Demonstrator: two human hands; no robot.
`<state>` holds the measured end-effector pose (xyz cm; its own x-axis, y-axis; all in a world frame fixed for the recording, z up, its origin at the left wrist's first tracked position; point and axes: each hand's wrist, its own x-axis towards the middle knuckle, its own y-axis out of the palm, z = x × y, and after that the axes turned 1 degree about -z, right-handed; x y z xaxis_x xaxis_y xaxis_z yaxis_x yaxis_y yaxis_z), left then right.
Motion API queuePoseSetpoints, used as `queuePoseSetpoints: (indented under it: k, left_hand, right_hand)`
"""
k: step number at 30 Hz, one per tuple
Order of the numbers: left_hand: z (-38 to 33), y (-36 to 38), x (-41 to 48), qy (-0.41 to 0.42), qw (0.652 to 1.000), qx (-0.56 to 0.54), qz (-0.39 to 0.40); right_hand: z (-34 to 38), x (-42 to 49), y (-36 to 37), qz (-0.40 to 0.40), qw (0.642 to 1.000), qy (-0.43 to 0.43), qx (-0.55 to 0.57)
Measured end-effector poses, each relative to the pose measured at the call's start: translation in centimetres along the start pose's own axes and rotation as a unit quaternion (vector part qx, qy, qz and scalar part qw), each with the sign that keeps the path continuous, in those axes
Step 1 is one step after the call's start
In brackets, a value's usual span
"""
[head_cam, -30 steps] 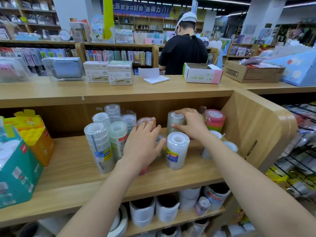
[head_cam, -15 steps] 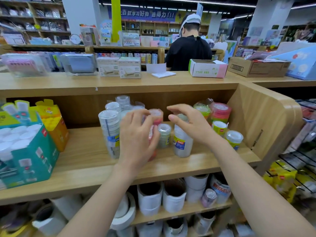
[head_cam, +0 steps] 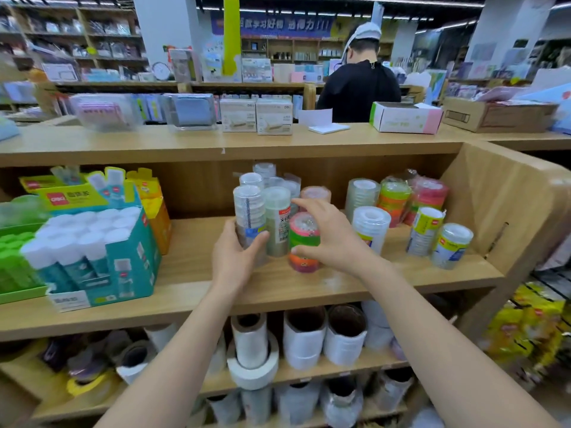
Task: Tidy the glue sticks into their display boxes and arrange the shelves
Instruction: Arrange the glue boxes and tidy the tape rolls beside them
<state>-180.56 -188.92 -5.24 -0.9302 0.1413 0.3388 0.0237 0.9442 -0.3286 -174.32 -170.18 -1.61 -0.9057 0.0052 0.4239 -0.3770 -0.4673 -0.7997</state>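
Note:
On the middle wooden shelf [head_cam: 324, 285] stands a cluster of wrapped tape-roll stacks. My left hand [head_cam: 236, 257] grips the base of a tall clear tape stack [head_cam: 249, 211]. My right hand [head_cam: 330, 239] curls round a green, pink and orange coloured tape stack [head_cam: 304, 236] beside it. A teal display box [head_cam: 129, 261] full of white-capped glue sticks [head_cam: 83, 233] stands at the shelf's left, with a green box [head_cam: 15, 267] beside it and a yellow box [head_cam: 156, 208] behind.
More tape stacks [head_cam: 398, 205] stand at the shelf's right, near the slanted wooden end panel [head_cam: 506, 205]. Large white tape rolls [head_cam: 304, 338] fill the lower shelf. Boxes lie on the top counter [head_cam: 216, 140]; a person in black [head_cam: 358, 84] stands behind it.
The view has shifted right and closer. My left hand moved left onto the clear stack's base. My right hand left the clear roll and took hold of the coloured stack.

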Motion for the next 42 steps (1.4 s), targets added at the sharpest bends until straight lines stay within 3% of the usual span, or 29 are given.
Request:
queuePoseSetpoints:
  k: [3, 8, 14, 21, 26, 31, 36, 42]
  left_hand:
    - [0.3, -0.5, -0.4, 0.038, 0.999, 0.006, -0.002]
    - [0.5, -1.7, -2.2, 0.101, 0.995, -0.003, 0.015]
    - [-1.7, -2.8, -4.0, 0.169, 0.984, -0.012, 0.063]
    - [-7.1, -1.0, -4.2, 0.239, 0.967, -0.014, 0.092]
    - [-10.5, 3.2, -3.3, 0.283, 0.953, 0.017, 0.104]
    - [-12.1, 8.9, -2.6, 0.366, 0.914, 0.111, 0.132]
    - [-13.1, 14.1, -1.1, 0.393, 0.884, 0.202, 0.157]
    - [-14.7, 17.9, 0.4, 0.417, 0.831, 0.266, 0.255]
  right_hand:
    - [-0.2, -0.3, 0.4, -0.023, 1.0, 0.012, 0.007]
    - [2.2, -0.7, 0.5, -0.168, 0.978, -0.045, 0.113]
    - [5.8, -1.0, 0.5, -0.064, 0.973, -0.045, 0.219]
    - [5.8, -2.9, -5.4, -0.147, 0.957, -0.023, 0.25]
    - [2.9, -4.5, -11.1, -0.305, 0.929, 0.013, 0.21]
    - [-2.1, -6.0, -16.1, -0.415, 0.894, 0.056, 0.161]
    - [-7.1, -6.1, -19.4, -0.448, 0.886, 0.082, 0.092]
    - [-11.9, -5.6, -19.6, -0.4, 0.906, 0.134, 0.024]
